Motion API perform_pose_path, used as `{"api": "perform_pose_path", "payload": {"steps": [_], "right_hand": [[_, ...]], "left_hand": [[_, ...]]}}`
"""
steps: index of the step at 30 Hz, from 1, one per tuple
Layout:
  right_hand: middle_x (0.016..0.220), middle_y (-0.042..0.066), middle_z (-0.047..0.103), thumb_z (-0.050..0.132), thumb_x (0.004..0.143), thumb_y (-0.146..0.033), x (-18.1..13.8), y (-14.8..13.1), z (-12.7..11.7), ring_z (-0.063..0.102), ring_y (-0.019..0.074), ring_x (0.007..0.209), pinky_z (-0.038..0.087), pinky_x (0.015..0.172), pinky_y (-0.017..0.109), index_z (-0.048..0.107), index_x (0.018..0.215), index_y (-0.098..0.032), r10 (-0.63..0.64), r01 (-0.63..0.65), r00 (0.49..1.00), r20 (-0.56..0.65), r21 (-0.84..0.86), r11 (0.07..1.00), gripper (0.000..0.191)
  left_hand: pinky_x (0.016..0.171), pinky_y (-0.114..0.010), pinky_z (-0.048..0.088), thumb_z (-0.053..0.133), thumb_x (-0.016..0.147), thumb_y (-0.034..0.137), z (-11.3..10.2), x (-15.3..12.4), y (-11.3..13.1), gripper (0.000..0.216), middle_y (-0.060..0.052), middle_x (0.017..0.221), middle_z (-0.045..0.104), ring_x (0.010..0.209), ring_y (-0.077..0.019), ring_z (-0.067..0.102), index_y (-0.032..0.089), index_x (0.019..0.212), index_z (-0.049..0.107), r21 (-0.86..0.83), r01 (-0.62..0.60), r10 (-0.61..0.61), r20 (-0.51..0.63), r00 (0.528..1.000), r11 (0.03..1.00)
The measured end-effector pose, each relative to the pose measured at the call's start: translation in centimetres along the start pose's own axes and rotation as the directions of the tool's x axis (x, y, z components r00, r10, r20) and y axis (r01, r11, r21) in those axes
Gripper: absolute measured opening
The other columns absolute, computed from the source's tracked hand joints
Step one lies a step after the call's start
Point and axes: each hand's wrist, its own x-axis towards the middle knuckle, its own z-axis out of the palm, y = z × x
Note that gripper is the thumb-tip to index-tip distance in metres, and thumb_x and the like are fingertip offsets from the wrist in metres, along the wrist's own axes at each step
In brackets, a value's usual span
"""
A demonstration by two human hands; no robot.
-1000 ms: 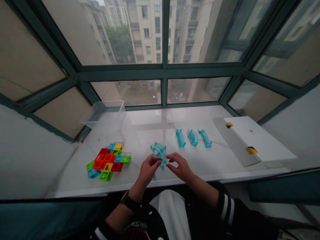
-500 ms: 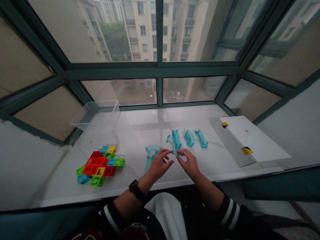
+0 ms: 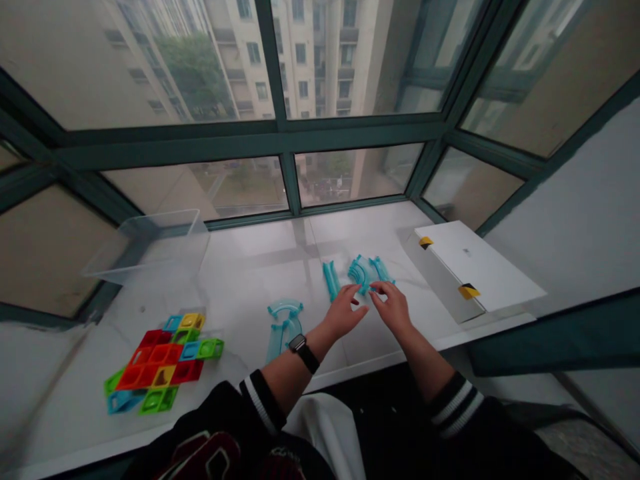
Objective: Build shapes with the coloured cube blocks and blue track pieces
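Observation:
A translucent blue curved track piece [image 3: 366,279] is between my two hands, just above the white surface. It overlaps the pieces behind it, so its outline is hard to separate. My right hand [image 3: 391,308] pinches it with thumb and fingertips. From the other side my left hand [image 3: 346,311] has its fingertips on the near end, the thumb lower down. Just beyond lie a straight blue track piece [image 3: 331,281], another curved piece [image 3: 357,270] and a second straight piece [image 3: 383,269]. Left of my left wrist rest a blue arc piece [image 3: 285,307] and more blue track [image 3: 278,341], partly hidden by my arm.
Joined red, green, yellow and blue square blocks [image 3: 159,363] lie on the left of the white surface [image 3: 245,267]. A clear plastic bin [image 3: 150,247] stands at the back left. To the right is a white box [image 3: 475,263] with yellow-black tabs. Windows enclose the back.
The view has turned and shifted, so the scene sits further left. My hands have moved rightward across the surface with the curved track piece, now nearer the right-hand track pieces.

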Motion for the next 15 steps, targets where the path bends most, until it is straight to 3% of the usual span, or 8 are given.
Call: {"api": "perform_pose_path", "payload": {"steps": [7,15], "right_hand": [[0.093,0.007,0.072,0.058,0.094,-0.034,1.5,2.6,1.5,0.065,0.0227,0.083,0.054,0.082,0.036,0.073,0.104,-0.02,0.017,-0.017,0.999,0.027,-0.028,0.999,0.023],[0.095,0.008,0.072,0.057,0.093,-0.03,2.3,3.7,3.1,0.065,0.0235,0.085,0.053,0.082,0.037,0.074,0.107,-0.019,0.033,-0.027,0.997,0.074,-0.077,0.997,0.026]], "left_hand": [[0.094,-0.042,0.062,0.075,0.085,0.025,1.9,1.9,-1.6,0.074,-0.015,0.157,0.047,0.105,-0.0206,0.07,0.027,0.153,0.046,-0.068,0.078,-0.079,-0.007,0.997,0.995],[0.091,-0.041,0.061,0.078,0.083,0.026,2.3,2.7,-2.0,0.076,-0.016,0.155,0.051,0.1,-0.0204,0.071,0.025,0.152,0.048,-0.185,0.218,-0.225,-0.015,0.974,0.958]]}}
